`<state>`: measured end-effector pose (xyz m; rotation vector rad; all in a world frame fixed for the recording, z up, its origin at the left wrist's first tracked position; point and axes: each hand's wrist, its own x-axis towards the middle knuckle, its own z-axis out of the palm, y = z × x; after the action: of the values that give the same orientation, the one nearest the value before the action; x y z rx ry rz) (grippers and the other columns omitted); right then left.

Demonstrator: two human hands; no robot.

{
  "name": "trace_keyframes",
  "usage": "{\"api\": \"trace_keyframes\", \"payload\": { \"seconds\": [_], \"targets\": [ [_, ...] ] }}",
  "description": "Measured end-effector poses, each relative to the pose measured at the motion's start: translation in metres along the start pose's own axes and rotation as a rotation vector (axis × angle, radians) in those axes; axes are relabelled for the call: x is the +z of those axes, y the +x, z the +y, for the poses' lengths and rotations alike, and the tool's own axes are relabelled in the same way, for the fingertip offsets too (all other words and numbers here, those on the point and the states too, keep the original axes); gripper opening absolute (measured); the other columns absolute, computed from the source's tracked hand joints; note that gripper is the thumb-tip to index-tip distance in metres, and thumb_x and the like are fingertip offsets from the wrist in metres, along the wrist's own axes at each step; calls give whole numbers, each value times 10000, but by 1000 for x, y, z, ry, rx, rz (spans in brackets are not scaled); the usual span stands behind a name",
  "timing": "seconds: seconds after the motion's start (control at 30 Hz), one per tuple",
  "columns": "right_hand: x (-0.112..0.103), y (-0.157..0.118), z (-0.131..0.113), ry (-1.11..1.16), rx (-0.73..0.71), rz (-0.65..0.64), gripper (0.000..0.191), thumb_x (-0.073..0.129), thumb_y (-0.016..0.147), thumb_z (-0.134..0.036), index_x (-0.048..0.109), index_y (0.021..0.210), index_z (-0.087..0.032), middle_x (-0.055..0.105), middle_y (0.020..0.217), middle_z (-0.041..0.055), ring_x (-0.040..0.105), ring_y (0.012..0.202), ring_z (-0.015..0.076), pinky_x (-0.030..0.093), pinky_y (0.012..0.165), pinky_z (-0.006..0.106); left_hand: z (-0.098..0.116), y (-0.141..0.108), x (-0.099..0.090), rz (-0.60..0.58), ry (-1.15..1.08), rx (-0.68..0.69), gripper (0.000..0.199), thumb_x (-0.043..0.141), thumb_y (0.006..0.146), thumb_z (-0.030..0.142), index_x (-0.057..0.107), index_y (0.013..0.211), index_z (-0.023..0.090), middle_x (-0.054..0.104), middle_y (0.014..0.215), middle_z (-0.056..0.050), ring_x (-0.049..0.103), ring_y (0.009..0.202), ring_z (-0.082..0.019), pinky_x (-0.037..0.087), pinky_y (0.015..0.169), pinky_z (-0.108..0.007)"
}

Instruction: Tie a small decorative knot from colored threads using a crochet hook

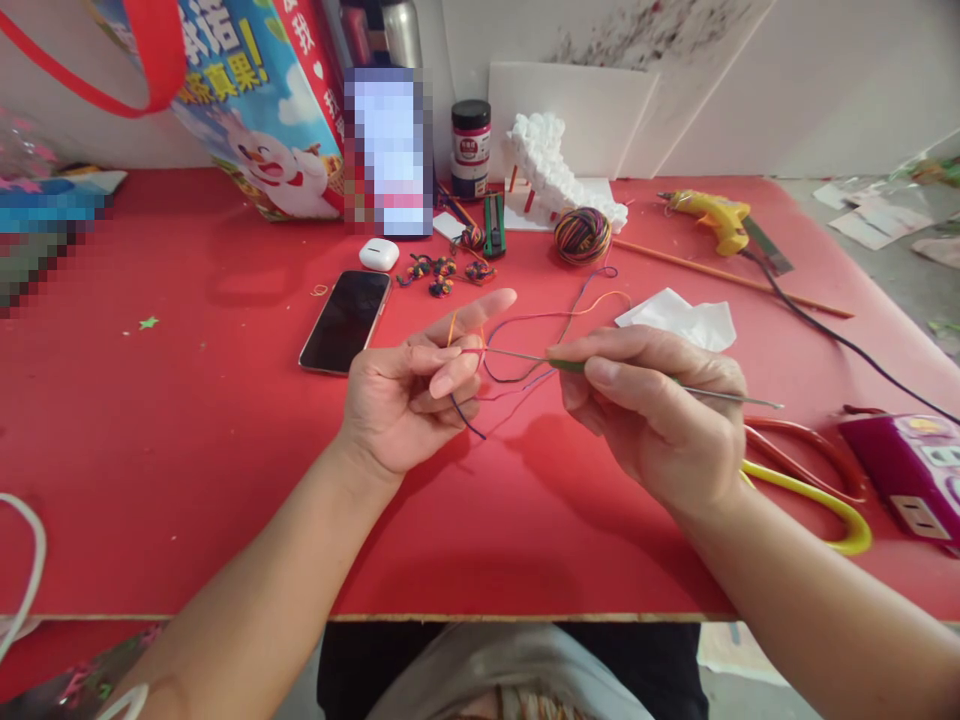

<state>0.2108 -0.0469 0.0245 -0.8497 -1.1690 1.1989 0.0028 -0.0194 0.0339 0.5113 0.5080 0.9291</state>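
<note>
Between the thumb and fingers of my left hand (pixel 416 390) a multicoloured yarn (pixel 469 420) is pinched, its dark end hanging below. The same strand loops over the raised index finger. My right hand (pixel 660 400) grips a crochet hook (pixel 566 365) by its green handle. The hook's thin metal shaft reaches left to the yarn at my left fingertips, and its other metal end sticks out to the right. Loose yarn curls across the red table towards a multicoloured yarn ball (pixel 583 236). Several small knotted yarn pieces (pixel 442 268) lie beyond my left hand.
A dark phone (pixel 345 322) and white earbud case (pixel 379 254) lie left of the yarn pieces. Behind stand a lit phone (pixel 388 150), a jar (pixel 471 150) and a printed bag (pixel 262 120). Rightward are a yellow glue gun (pixel 709 218), scissors (pixel 817 500) and a magenta power socket (pixel 911 475).
</note>
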Motion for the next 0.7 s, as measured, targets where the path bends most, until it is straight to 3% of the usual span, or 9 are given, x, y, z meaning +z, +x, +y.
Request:
{"api": "trace_keyframes", "payload": {
  "seconds": [0.2,0.7],
  "targets": [
    [1,2,-1,24,17,15,212,725,844,-131,887,864,-266,695,644,18,607,553,151,446,433,263,0,0,1,18,-51,-41,809,532,770,38,556,1577,91,366,498,95,79,417,-69,133,403,-206],
    [0,10,0,78,112,15,146,726,809,-178,857,804,-240,642,551,8,477,446,124,282,363,250,0,2,-2,27,-29,-78,772,543,776,67,586,1546,72,393,476,88,67,433,-72,153,418,-196]
  ]
}}
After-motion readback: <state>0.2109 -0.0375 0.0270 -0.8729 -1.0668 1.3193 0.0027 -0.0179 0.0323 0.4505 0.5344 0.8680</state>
